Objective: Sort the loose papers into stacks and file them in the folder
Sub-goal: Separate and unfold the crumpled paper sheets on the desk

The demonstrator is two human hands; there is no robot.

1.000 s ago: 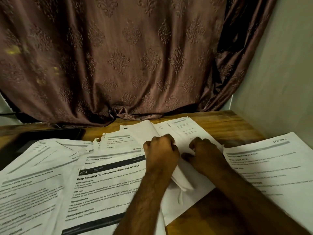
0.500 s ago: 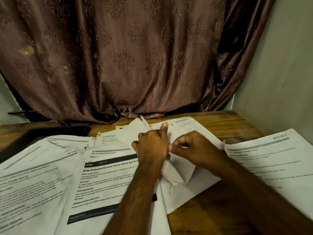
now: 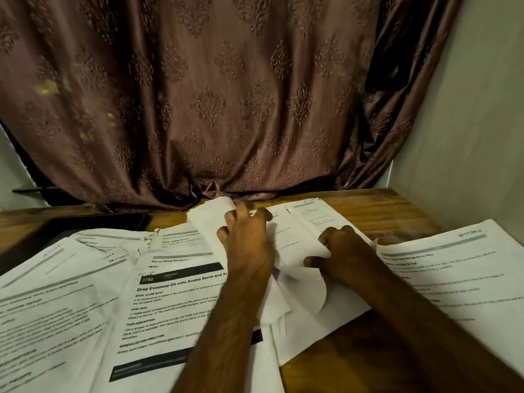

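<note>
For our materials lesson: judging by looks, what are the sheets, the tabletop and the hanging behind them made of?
Sheets: thin matte white paper with printed text; one curls under the right hand.
Tabletop: probably wood or wood veneer; brown grain, slight sheen.
Hanging: woven fabric, brown, satiny, embossed motifs, draping in folds.

Two bare forearms enter from the bottom edge, both unsleeved and lightly haired. The left hand (image 3: 249, 242) and the right hand (image 3: 344, 252) wear no gloves; no rings, watch or bracelet show on either wrist.
</note>
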